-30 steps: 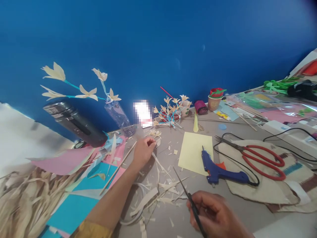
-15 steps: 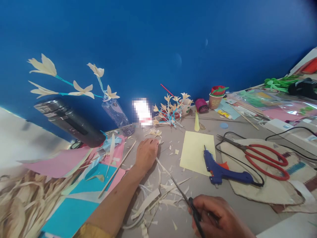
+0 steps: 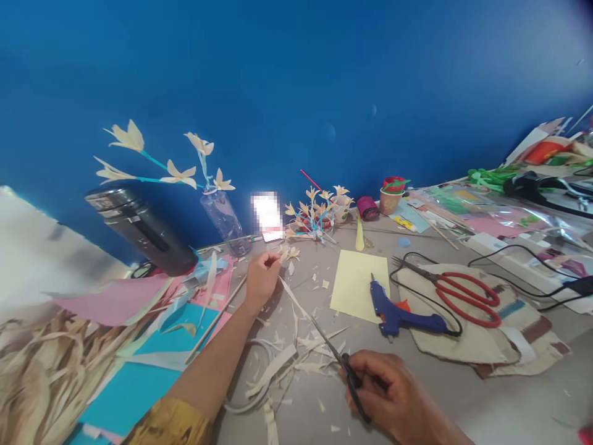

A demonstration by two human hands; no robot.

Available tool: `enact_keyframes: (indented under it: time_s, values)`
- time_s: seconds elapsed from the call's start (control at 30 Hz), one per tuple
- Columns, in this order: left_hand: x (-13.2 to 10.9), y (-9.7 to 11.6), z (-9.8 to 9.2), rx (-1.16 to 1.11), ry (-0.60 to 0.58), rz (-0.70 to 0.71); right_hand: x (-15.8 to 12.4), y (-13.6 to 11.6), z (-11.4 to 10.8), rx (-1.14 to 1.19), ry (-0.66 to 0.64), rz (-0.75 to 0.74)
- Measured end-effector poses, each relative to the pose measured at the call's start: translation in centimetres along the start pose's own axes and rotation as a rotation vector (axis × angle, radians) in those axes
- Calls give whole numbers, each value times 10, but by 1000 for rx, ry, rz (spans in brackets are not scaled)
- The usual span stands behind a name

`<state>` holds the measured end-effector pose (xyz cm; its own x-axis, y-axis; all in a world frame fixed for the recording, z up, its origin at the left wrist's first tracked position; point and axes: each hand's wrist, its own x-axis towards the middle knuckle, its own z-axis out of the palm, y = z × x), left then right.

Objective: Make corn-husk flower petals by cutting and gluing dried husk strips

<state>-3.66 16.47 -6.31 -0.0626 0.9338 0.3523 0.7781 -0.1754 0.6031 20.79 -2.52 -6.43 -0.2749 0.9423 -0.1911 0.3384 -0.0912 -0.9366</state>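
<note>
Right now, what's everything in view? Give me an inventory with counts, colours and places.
Scissors: one, black, lower centre
Scraps: many, cream, mid-table
Bottled flowers: five, cream, upper left
Bottle: one, clear, left
Flask: one, dark, left
Blurred rectangle: one, white, back
Cups: two, white and brown, back
Sheet: one, yellow, right
Glue gun: one, blue, overlapping sheet
Shears: one, red-handled, right
Husks: many, tan, lower left
Papers: several, pink and turquoise, left
Clutter: many, mixed, right rear
Left grip: one, bare, centre
Right grip: one, bare, holding scissors

Fairly bright (edges stretched, top-right corner dark).
</note>
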Motion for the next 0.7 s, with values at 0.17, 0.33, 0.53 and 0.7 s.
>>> enact_keyframes:
  time_s: [0.17, 0.33, 0.53, 0.7]
  values:
    - [-4, 4, 0, 85, -22, 66, -1, 1, 2, -14, 34, -32]
    - [-13, 12, 1, 194, -129, 198, -1, 6, 3, -21, 51, -57]
    - [-19, 18, 3, 302, -192, 292, 3, 7, 3, -61, 39, -25]
    - [-18, 16, 7, 317, -207, 286, 2, 2, 2, -77, 34, -28]
